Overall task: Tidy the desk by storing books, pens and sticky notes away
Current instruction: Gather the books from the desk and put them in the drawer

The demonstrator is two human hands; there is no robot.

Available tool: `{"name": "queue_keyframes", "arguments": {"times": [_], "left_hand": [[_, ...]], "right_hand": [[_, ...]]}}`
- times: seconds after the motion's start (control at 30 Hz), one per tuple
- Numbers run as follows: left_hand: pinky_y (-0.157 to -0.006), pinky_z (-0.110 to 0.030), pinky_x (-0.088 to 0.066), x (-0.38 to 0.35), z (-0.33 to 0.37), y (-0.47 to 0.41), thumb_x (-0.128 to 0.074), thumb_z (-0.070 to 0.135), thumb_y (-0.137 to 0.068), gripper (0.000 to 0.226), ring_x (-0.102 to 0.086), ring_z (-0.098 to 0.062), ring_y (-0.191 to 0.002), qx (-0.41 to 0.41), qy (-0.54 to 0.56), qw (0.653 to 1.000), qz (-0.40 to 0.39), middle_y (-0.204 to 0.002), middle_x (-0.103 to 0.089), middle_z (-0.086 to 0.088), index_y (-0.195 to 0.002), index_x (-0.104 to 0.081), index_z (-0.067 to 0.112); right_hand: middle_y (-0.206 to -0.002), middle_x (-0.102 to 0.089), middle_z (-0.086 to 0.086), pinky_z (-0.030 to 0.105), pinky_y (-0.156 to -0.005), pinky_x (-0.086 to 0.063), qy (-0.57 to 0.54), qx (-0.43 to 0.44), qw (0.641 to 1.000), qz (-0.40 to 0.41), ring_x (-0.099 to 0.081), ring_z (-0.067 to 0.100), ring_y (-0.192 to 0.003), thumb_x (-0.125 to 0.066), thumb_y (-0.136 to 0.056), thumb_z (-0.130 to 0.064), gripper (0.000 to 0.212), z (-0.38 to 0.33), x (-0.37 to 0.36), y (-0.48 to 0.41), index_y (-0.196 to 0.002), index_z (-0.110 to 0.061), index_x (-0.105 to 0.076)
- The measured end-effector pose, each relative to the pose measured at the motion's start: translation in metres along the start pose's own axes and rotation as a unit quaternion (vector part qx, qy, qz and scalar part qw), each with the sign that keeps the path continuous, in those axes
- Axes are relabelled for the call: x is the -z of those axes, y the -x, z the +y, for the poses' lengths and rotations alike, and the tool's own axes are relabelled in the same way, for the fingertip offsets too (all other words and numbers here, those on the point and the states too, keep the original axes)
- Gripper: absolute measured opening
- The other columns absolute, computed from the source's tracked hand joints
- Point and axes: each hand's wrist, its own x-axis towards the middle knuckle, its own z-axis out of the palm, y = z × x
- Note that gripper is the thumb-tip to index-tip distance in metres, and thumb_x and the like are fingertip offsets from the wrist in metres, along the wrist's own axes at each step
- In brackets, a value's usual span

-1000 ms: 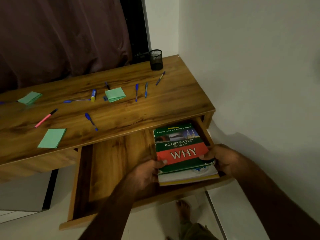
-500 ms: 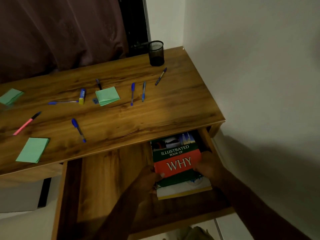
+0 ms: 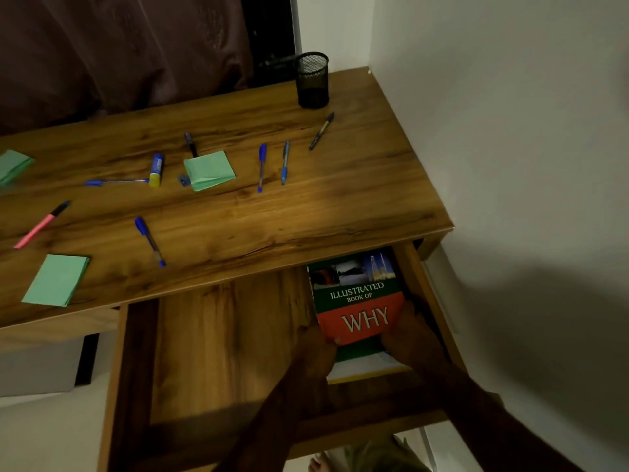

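Observation:
A stack of books (image 3: pixel 357 301), topped by a green and red "Illustrated Book of Why", lies in the right end of the open wooden drawer (image 3: pixel 218 342). My left hand (image 3: pixel 318 349) grips the stack's near left corner. My right hand (image 3: pixel 406 330) holds its right edge against the drawer's side. On the desk top (image 3: pixel 340 206) lie several blue pens (image 3: pixel 261 166), a pink pen (image 3: pixel 41 224), a glue stick (image 3: pixel 156 170) and three green sticky note pads (image 3: pixel 209 170).
A black mesh pen cup (image 3: pixel 312 80) stands at the desk's back right corner. A white wall runs along the right of the desk and a dark curtain (image 3: pixel 119 46) hangs behind it. The drawer's left part holds nothing. My foot (image 3: pixel 318 464) shows below on the pale floor.
Both hands have pushed the book stack deeper into the drawer, so its far end now sits under the desk top. The view has shifted right and closer.

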Motion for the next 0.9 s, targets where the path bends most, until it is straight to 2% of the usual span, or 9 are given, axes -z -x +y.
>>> {"name": "queue_keyframes", "arguments": {"times": [0.17,0.3,0.37,0.43,0.5,0.6,0.7,0.83,0.9], "left_hand": [[-0.099,-0.046,-0.051,0.008,0.015,0.021,-0.055,0.028,-0.094,0.033,-0.062,-0.027,-0.11,-0.046,-0.098,0.994,-0.008,-0.119,-0.064,-0.012,-0.126,-0.057,0.018],[-0.073,-0.02,-0.058,0.035,0.043,0.063,-0.063,0.017,-0.096,0.017,-0.07,-0.003,-0.086,-0.057,-0.031,0.997,-0.035,-0.105,-0.072,-0.003,-0.113,-0.066,0.017],[-0.075,-0.021,-0.058,0.049,0.049,0.081,-0.064,0.017,-0.095,0.01,-0.07,-0.006,-0.087,-0.076,-0.031,0.995,-0.048,-0.108,-0.073,-0.004,-0.103,-0.069,0.019],[-0.073,-0.012,-0.051,0.063,0.053,0.105,-0.065,0.016,-0.094,0.007,-0.065,-0.006,-0.088,-0.1,-0.035,0.993,-0.059,-0.109,-0.069,-0.003,-0.097,-0.065,0.022],[-0.068,-0.004,-0.045,0.074,0.052,0.128,-0.067,0.019,-0.093,0.018,-0.059,0.003,-0.086,-0.127,-0.056,0.988,-0.061,-0.112,-0.065,0.003,-0.11,-0.063,0.018],[-0.078,-0.009,-0.048,0.087,0.048,0.161,-0.069,0.024,-0.092,0.032,-0.059,0.0,-0.094,-0.172,-0.133,0.972,-0.084,-0.11,-0.061,0.01,-0.12,-0.061,0.012],[-0.076,-0.01,-0.049,0.095,0.034,0.186,-0.083,0.033,-0.077,0.044,-0.061,0.001,-0.094,-0.19,-0.167,0.959,-0.126,-0.103,-0.062,0.018,-0.114,-0.065,0.018],[-0.083,-0.026,-0.054,0.1,0.013,0.202,-0.084,0.031,-0.075,0.045,-0.062,-0.011,-0.099,-0.185,-0.333,0.914,-0.142,-0.114,-0.067,0.003,-0.114,-0.068,0.017],[-0.083,-0.029,-0.055,0.101,0.003,0.204,-0.082,0.026,-0.078,0.041,-0.063,-0.014,-0.102,-0.188,-0.379,0.897,-0.129,-0.114,-0.067,0.002,-0.115,-0.067,0.016]], "right_hand": [[-0.143,-0.057,0.016,0.054,-0.112,-0.051,0.064,0.026,0.998,-0.009,-0.061,0.036,-0.13,-0.075,-0.092,-0.02,0.07,-0.021,0.009,0.035,-0.151,-0.009,-0.04],[-0.149,-0.052,0.012,0.053,-0.113,-0.05,0.123,0.051,0.991,0.025,-0.056,0.035,-0.135,-0.074,-0.09,-0.025,0.069,-0.031,0.005,0.061,-0.151,-0.015,-0.043],[-0.152,-0.051,0.009,0.054,-0.115,-0.048,0.132,0.078,0.988,0.015,-0.053,0.034,-0.139,-0.073,-0.09,-0.026,0.072,-0.035,0.004,0.074,-0.154,-0.018,-0.042],[-0.154,-0.049,0.006,0.054,-0.118,-0.045,0.142,0.1,0.985,-0.005,-0.05,0.032,-0.142,-0.071,-0.092,-0.03,0.068,-0.04,0.005,0.087,-0.154,-0.022,-0.043],[-0.154,-0.05,0.004,0.052,-0.118,-0.045,0.163,0.12,0.979,-0.015,-0.049,0.03,-0.142,-0.069,-0.094,-0.035,0.065,-0.046,0.004,0.104,-0.153,-0.025,-0.044],[-0.155,-0.048,0.0,0.047,-0.119,-0.043,0.197,0.161,0.967,-0.017,-0.047,0.026,-0.144,-0.07,-0.095,-0.041,0.066,-0.049,-0.002,0.127,-0.154,-0.028,-0.043],[-0.147,-0.055,-0.007,0.045,-0.113,-0.048,0.206,0.228,0.95,-0.055,-0.054,0.021,-0.135,-0.076,-0.089,-0.046,0.067,-0.048,-0.012,0.151,-0.148,-0.033,-0.048],[-0.125,-0.071,-0.009,0.034,-0.102,-0.056,0.269,0.271,0.912,-0.15,-0.068,0.014,-0.112,-0.077,-0.091,-0.04,0.033,-0.049,-0.023,0.174,-0.122,-0.029,-0.07],[-0.123,-0.073,-0.009,0.035,-0.101,-0.057,0.291,0.292,0.899,-0.149,-0.069,0.013,-0.111,-0.081,-0.087,-0.04,0.034,-0.046,-0.029,0.179,-0.119,-0.032,-0.073]]}}
